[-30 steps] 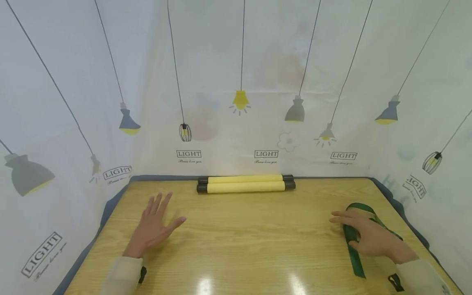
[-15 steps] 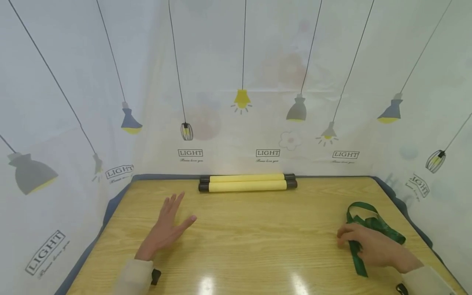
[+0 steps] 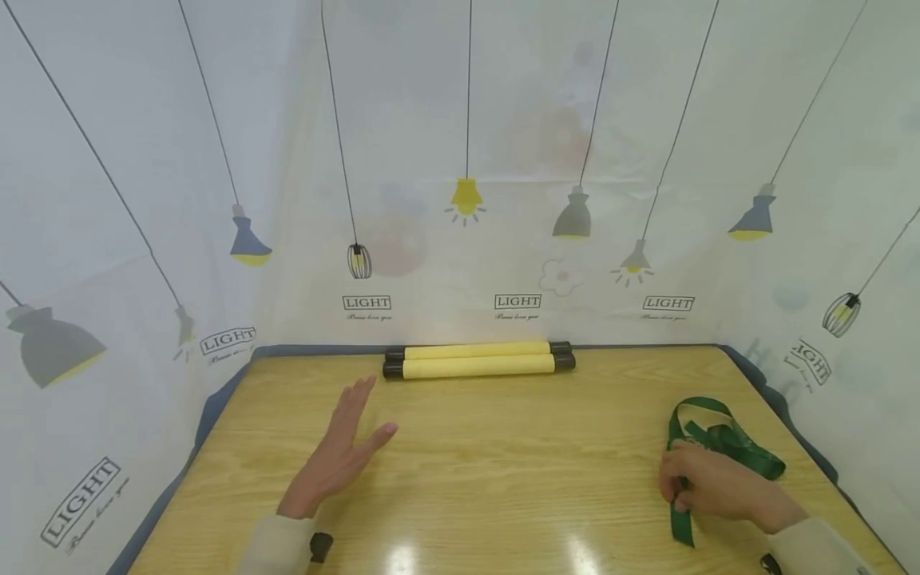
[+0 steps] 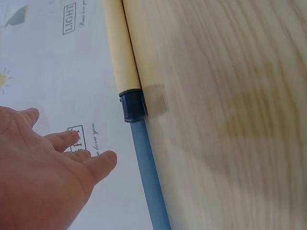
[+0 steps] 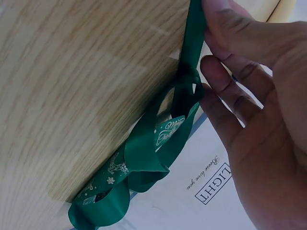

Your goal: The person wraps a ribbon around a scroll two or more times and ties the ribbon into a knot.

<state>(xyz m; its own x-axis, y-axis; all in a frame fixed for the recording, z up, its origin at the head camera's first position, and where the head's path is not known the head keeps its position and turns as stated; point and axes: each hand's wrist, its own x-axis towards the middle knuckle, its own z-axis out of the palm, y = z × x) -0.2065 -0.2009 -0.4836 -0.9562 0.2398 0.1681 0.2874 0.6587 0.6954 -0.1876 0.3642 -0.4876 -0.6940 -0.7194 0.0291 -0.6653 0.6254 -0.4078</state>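
Note:
A green ribbon (image 3: 763, 461) with white printed figures lies loosely looped on the right side of the wooden table (image 3: 517, 463). My right hand (image 3: 719, 485) pinches it near one end between thumb and curled fingers; a short tail hangs out below toward the front. In the right wrist view the ribbon (image 5: 144, 151) runs up in a strip to the thumb and fingertips, and its loops trail away to the lower left. My left hand (image 3: 334, 459) is held over the left half of the table, fingers straight and thumb spread, with nothing in it.
Two yellow rolls (image 3: 477, 366) with black end caps lie side by side along the table's back edge, beyond my left fingertips. White cloth walls (image 3: 446, 263) printed with lamps stand around the back and sides, with a blue border at the table edge.
My right hand has drawn its fingers in from spread above the ribbon to pinching it, and the ribbon's tail has shifted left. My left hand has moved to the right, still spread.

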